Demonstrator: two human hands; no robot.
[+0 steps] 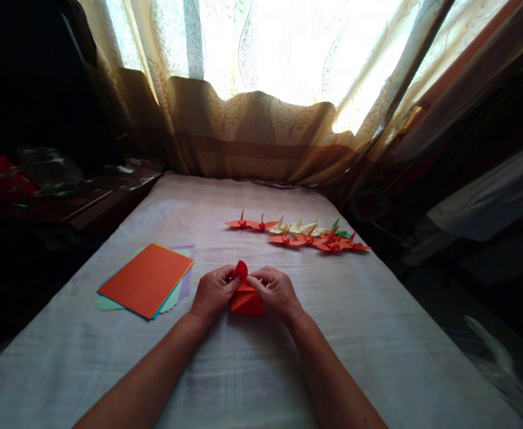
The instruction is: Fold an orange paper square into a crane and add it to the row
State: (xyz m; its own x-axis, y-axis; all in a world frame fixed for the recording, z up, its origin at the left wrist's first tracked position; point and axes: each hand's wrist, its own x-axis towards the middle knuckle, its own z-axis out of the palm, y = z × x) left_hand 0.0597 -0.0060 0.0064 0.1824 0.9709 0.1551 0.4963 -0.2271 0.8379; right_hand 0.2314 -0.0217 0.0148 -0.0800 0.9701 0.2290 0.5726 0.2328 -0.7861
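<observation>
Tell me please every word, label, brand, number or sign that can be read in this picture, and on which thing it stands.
There are none to read. The red folded paper held by the left hand and right hand is plain. The stack of coloured sheets, the folded paper cranes and the white cloth show no print. The things on the dark side table are too dim to tell.

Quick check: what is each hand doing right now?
Left hand: closed, pinching the red folded paper at its left side.
Right hand: closed, pinching the same paper at its right side.
</observation>
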